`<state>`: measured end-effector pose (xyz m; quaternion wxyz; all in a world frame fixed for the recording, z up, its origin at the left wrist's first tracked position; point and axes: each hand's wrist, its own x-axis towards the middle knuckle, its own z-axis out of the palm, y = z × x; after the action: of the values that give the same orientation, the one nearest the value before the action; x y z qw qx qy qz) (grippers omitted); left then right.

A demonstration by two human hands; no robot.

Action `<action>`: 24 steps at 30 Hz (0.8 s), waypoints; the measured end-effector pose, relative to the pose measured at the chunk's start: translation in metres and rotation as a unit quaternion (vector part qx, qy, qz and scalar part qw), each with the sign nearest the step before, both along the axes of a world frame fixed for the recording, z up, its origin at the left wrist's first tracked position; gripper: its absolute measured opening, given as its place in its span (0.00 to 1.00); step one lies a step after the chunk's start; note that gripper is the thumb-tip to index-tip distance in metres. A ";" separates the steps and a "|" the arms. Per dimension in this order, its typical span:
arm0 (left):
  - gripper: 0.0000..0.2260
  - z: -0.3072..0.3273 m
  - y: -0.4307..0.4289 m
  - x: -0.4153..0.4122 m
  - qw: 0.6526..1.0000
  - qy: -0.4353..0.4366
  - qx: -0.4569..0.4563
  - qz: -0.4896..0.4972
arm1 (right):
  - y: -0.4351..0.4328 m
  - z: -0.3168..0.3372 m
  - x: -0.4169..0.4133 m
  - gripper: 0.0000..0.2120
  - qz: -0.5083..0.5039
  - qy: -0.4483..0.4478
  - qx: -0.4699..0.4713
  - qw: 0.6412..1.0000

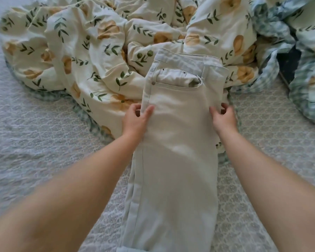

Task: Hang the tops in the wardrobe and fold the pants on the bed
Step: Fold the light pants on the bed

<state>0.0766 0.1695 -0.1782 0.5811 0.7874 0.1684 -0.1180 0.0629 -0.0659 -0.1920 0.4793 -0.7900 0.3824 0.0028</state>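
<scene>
Cream-white pants (178, 142) lie lengthwise on the bed (44, 142), folded leg over leg, with the waistband far from me and resting on the rumpled duvet. My left hand (136, 119) pinches the left side seam below the pocket. At the right edge, about the same height, my right hand (224, 119) grips the fabric. The leg ends run out of view at the bottom. No tops or wardrobe are in view.
A crumpled floral duvet (91, 48) with yellow flowers and green leaves fills the far half of the bed. Its blue-green checked underside (273, 33) bunches at the right. The grey patterned bedspread shows on both sides of the pants.
</scene>
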 end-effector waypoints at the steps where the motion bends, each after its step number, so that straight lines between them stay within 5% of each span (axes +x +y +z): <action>1: 0.12 -0.006 0.008 -0.018 1.000 0.005 0.006 -0.010 | 0.001 -0.006 -0.017 0.23 -0.003 0.007 -0.007 1.000; 5: 0.10 -0.034 0.035 -0.093 0.995 0.074 0.053 -0.040 | 0.012 -0.028 -0.089 0.15 -0.025 0.047 -0.025 0.998; 10: 0.14 -0.075 0.053 -0.163 0.961 0.166 0.154 -0.162 | 0.033 -0.047 -0.165 0.19 -0.012 0.159 0.029 0.987; 14: 0.10 -0.074 0.065 -0.176 0.949 0.151 0.244 -0.132 | 0.038 -0.054 -0.182 0.15 -0.062 0.122 0.016 0.990; 19: 0.10 -0.068 0.074 -0.188 0.962 0.141 0.219 -0.078 | 0.042 -0.058 -0.188 0.17 -0.056 0.106 -0.037 0.992; 24: 0.14 -0.072 0.087 -0.240 0.944 0.191 0.224 -0.152 | 0.066 -0.051 -0.243 0.19 -0.098 0.092 -0.141 0.981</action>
<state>-0.1638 0.2570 -0.2505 0.3221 0.8760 0.1764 -0.3125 -0.1801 0.0006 -0.2427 0.3237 -0.8047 0.4970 -0.0254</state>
